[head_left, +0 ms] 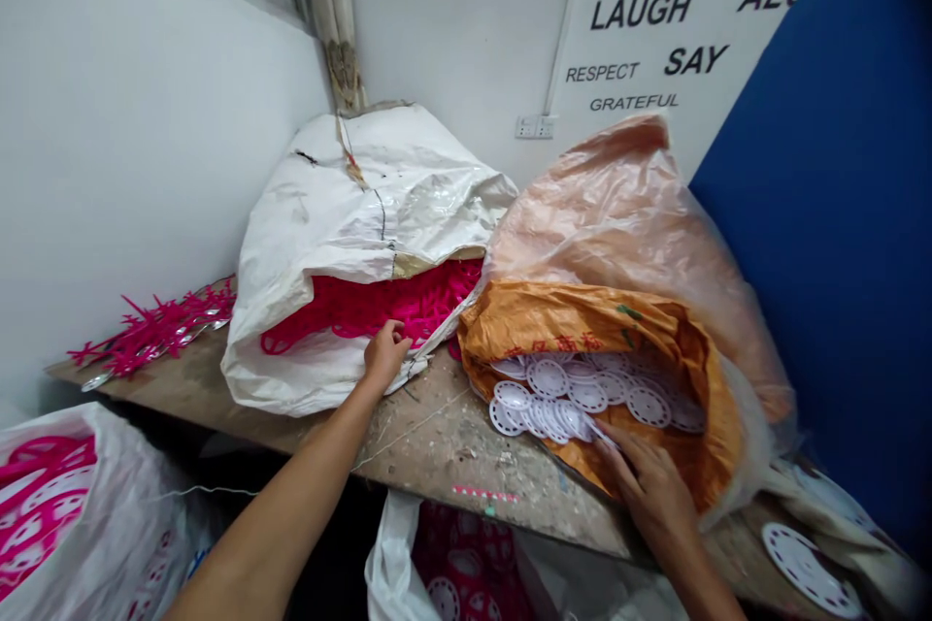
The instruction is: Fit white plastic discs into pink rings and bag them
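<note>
My left hand [387,352] is at the mouth of a white woven sack [349,204] filled with bright pink plastic pieces [393,301]. Its fingers are curled together beside the pink pieces; what they hold, if anything, is hidden. An orange sack [582,301] lies open to the right, with many white plastic discs [589,395], ringed with small slots, in its mouth. A slanting row of discs spills over the lower lip. My right hand [648,480] is at the near end of that row, its fingertips closed on the edge of a white disc.
Both sacks rest on a worn wooden table [429,432]. Pink spiky pieces [164,330] lie at its left end, and loose white discs [808,563] at the right. Below the front edge stand a white bag [131,466] and another bag [393,543], both holding pink pieces. A blue panel [837,213] borders the right.
</note>
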`<state>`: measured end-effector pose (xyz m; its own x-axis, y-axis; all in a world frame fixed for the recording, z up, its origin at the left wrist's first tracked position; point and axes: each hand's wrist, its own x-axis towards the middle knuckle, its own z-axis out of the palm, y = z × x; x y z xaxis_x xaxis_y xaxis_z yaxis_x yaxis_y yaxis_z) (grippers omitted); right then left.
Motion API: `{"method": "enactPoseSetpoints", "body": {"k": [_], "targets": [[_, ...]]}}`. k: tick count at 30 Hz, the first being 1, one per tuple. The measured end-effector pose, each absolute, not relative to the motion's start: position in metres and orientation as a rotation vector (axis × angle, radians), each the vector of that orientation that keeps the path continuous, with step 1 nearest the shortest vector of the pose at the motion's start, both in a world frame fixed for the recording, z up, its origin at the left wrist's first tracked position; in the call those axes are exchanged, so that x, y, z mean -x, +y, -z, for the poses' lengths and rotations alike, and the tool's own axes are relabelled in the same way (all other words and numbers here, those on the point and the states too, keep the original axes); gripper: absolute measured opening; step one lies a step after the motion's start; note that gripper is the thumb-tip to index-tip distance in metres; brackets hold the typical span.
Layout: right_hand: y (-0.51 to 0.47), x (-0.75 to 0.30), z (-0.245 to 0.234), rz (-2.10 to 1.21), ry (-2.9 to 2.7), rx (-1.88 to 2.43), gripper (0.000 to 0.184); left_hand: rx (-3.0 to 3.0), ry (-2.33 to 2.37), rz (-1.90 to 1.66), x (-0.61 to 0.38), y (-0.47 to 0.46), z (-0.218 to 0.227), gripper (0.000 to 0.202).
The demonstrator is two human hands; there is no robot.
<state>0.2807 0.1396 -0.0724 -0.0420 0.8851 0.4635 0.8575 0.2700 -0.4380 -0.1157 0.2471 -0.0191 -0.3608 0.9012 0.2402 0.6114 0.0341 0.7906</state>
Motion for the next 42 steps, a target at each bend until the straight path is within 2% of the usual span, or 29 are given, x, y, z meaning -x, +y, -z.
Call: {"method": "enactPoseSetpoints", "body": {"k": [3,7,11,14,17,21,27,34,36,42], "targets": [[0.135,-0.278,0.066,-0.011,-1.735,1.608,0.056,-1.514,1.813,-1.325,0.105,0.224,0.013,0.017],[0.119,-0.265,0.051,-0.107,-1.549,1.536,0.047,-1.396,1.596,-1.376,0.076,0.163,0.009,0.027],[0.087,-0.219,0.038,-0.582,-1.289,1.357,0.039,-1.030,1.273,-1.264,0.032,0.087,0.014,0.033],[0.064,-0.180,0.032,-0.900,-1.300,1.198,0.033,-0.706,1.054,-1.175,0.002,0.045,0.017,0.043],[0.052,-0.163,0.032,-0.813,-1.507,1.162,0.025,-0.687,1.067,-1.142,-0.016,0.026,0.018,0.048],[0.047,-0.171,0.032,-0.722,-1.667,1.121,0.025,-0.856,1.118,-1.135,-0.020,0.019,0.021,0.044],[0.043,-0.177,0.024,-1.179,-1.588,1.092,0.027,-1.313,1.242,-1.153,-0.013,0.016,0.018,0.030],[0.039,-0.176,0.027,-1.500,-1.293,0.990,0.027,-1.046,1.075,-0.987,-0.014,0.009,0.027,0.047],[0.038,-0.177,0.032,-1.502,-1.366,0.975,0.027,-1.050,1.076,-0.988,-0.016,0.007,0.031,0.045],[0.034,-0.172,0.040,-1.240,-1.526,1.164,0.023,-0.987,1.114,-0.972,-0.016,0.008,0.039,0.051]]}}
